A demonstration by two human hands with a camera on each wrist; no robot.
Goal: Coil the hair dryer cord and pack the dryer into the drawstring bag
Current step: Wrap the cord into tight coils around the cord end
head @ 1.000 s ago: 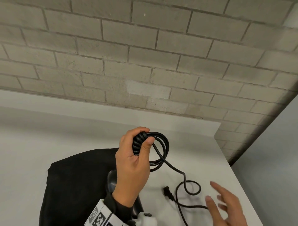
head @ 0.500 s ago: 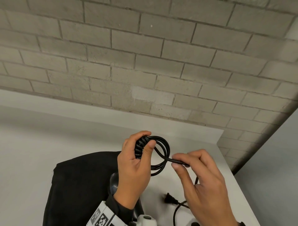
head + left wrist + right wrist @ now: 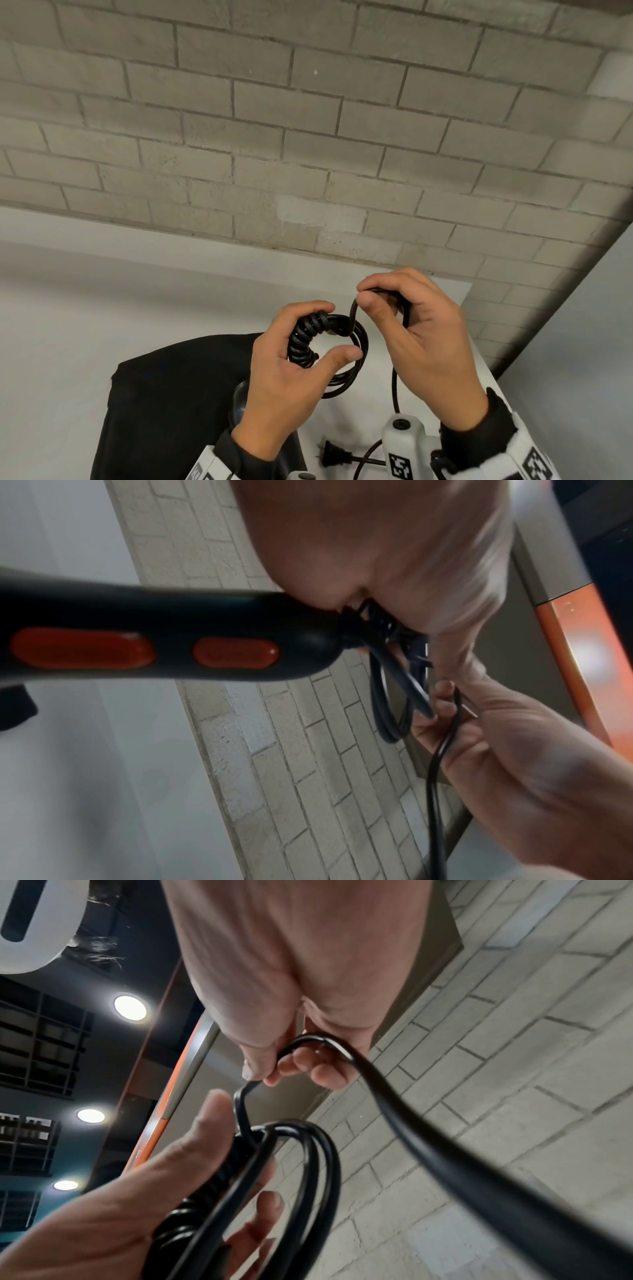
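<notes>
My left hand [image 3: 301, 346] grips a bundle of coiled black cord [image 3: 356, 346], thumb and fingers curled round the ribbed strain relief above the white table. The black hair dryer handle [image 3: 171, 647] with two red buttons hangs under that hand; the head view shows only a sliver of the dryer [image 3: 239, 397]. My right hand [image 3: 387, 301] pinches a loose loop of the cord just above the coil. The free cord drops to the plug [image 3: 334, 457] lying on the table. The black drawstring bag [image 3: 171, 404] lies flat under my left forearm.
A white table [image 3: 102, 308] runs to a grey brick wall [image 3: 308, 137] at the back. Its right edge [image 3: 486, 370] lies close beside my right hand, with grey floor beyond. White wrist camera mounts [image 3: 402, 442] sit at the bottom of the head view.
My right hand came up from the table, took the loose cord and lifted it in a loop over the coil. The left hand kept its grip on the bundle.
</notes>
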